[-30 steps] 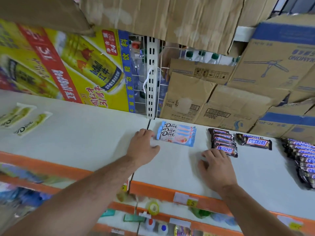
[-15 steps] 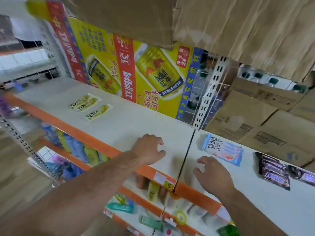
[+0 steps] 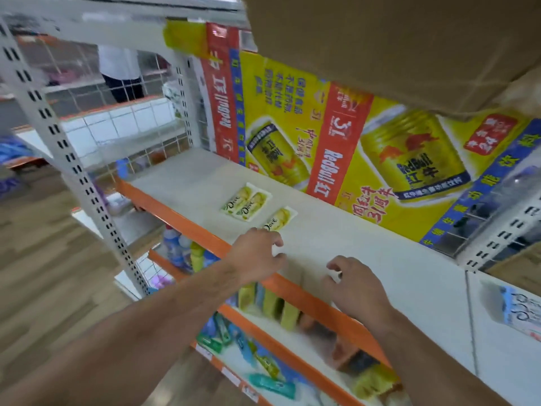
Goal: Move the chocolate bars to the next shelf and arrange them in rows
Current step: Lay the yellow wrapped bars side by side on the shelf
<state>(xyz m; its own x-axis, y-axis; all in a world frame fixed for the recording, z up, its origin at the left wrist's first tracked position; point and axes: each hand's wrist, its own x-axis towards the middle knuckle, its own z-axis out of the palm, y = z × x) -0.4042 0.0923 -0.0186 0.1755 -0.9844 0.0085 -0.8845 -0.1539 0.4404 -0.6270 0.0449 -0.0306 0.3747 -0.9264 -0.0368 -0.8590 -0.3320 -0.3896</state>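
Yellow-green Dove chocolate bars lie flat on the white left shelf point(image 3: 366, 259): a pair side by side point(image 3: 245, 201) and a single bar point(image 3: 279, 219) just right of them. My left hand point(image 3: 257, 256) hovers over the shelf's front edge, fingers loosely curled and holding nothing, its fingertips close below the single bar. My right hand point(image 3: 355, 284) is a little to the right, over the orange shelf lip, fingers spread and bare. A blue-and-pink Dove pack point(image 3: 522, 313) lies on the neighbouring right shelf at the frame's edge.
A yellow Red Bull poster point(image 3: 336, 148) backs the left shelf. A cardboard box point(image 3: 395, 39) hangs overhead. A perforated upright post point(image 3: 67, 159) stands at left. Lower shelves point(image 3: 263, 303) hold bottles and packets. A person point(image 3: 120, 71) stands beyond the wire mesh.
My view has swung left, away from the Snickers bars. Both hands moved left from the right shelf to the left shelf's front edge, and the left hand now nears the yellow-green Dove bars.
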